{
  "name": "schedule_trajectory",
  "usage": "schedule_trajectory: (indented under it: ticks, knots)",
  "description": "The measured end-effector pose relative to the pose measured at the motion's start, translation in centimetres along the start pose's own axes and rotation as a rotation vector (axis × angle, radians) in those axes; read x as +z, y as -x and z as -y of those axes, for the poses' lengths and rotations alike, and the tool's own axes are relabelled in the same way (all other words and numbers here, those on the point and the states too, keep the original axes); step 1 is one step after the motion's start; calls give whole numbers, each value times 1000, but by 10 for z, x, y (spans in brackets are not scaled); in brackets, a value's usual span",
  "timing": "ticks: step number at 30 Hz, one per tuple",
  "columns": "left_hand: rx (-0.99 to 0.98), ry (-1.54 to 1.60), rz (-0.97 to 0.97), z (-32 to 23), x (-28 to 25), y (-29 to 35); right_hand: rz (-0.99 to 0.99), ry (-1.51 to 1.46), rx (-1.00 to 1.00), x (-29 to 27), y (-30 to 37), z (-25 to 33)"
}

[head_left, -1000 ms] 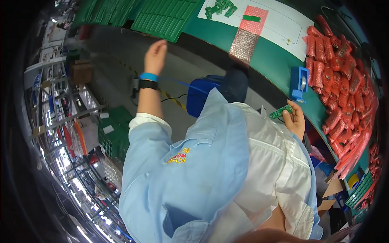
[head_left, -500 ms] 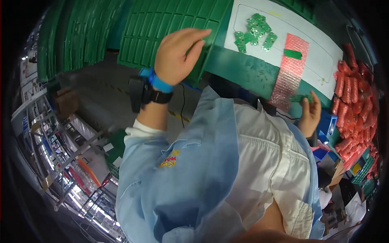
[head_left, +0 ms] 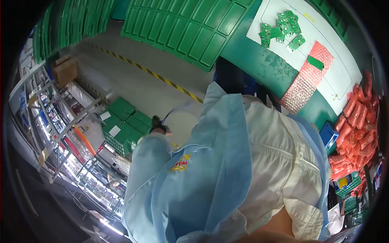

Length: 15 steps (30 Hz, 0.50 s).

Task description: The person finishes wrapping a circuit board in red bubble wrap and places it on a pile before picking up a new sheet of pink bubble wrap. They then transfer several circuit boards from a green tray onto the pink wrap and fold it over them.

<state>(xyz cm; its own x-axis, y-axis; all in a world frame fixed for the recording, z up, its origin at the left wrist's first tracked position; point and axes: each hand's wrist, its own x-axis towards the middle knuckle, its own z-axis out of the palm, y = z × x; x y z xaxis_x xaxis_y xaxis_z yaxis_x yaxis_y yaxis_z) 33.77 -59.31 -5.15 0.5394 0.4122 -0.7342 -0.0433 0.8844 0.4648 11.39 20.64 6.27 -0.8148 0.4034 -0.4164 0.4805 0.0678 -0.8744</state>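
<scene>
My left hand [head_left: 168, 133] is down by my left side, mostly hidden behind my sleeve and a dark wrist device [head_left: 158, 124]; its fingers cannot be made out. My right hand is out of sight, beyond the right side of my jacket. On the white sheet [head_left: 270, 13] lies a loose cluster of green circuit boards [head_left: 287, 25], with one board [head_left: 297, 42] slightly apart. A strip of pink bubble wrap [head_left: 302, 90] runs from the sheet to the table's near edge. One narrow green board [head_left: 315, 62] rests across its far part.
Green compartment trays [head_left: 182, 30] stand at the table's left end, with more trays stacked upright [head_left: 73, 30] farther left. Many red bubble-wrapped rolls [head_left: 354, 121] are heaped at the right beside a blue box [head_left: 328, 135]. Green crates [head_left: 125, 117] and metal racking stand at lower left.
My left hand has dropped from beside the green trays to my side. My right hand, which held a green circuit board near the bubble wrap, has left view. The whole view has shifted.
</scene>
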Motion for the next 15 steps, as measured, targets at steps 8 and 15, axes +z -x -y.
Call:
schedule_trajectory:
  ticks: [8, 15]
  knots:
    - [-807, 363, -600, 37, 29, 58, 190, 189, -51, 19, -2, 5]
    - [-1020, 210, -1370, 12, -112, 147, 334, 242, -65, 50, 5, -14]
